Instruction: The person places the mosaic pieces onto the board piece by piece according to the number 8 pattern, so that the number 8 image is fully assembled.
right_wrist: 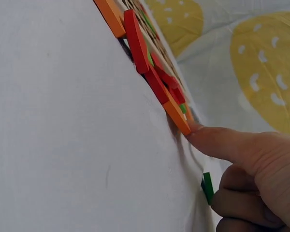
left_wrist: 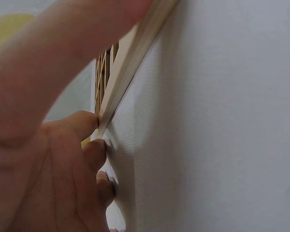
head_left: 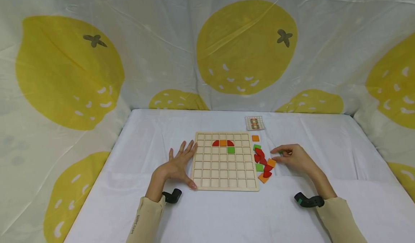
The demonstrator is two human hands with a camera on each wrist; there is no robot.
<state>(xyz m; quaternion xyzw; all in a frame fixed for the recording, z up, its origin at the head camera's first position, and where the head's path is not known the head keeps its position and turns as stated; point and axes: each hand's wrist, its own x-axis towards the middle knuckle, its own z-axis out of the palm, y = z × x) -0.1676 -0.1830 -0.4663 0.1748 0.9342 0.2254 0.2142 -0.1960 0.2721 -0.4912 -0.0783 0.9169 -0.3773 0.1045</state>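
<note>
A wooden grid board (head_left: 223, 190) lies on the white table. My left hand (head_left: 178, 165) is spread at its left edge, the fingertips and thumb touching the frame. In the grid sit an orange square (head_left: 223, 142) between two red curved pieces (head_left: 215, 143), and a green square (head_left: 231, 150). My right hand (head_left: 295, 158) is beside the loose pieces to the right, thumb and index finger apart. Its thumb touches a loose orange square (right_wrist: 178, 116). Another green piece (right_wrist: 208, 188) is against the curled fingers; whether they hold it is unclear.
A small pattern card (head_left: 254, 123) lies behind the board's right corner. Red pieces (head_left: 259, 153), green squares (head_left: 259, 167) and orange squares (head_left: 263, 178) lie loosely along the board's right side, some overlapping. A lemon-print cloth (head_left: 162, 55) hangs behind the table.
</note>
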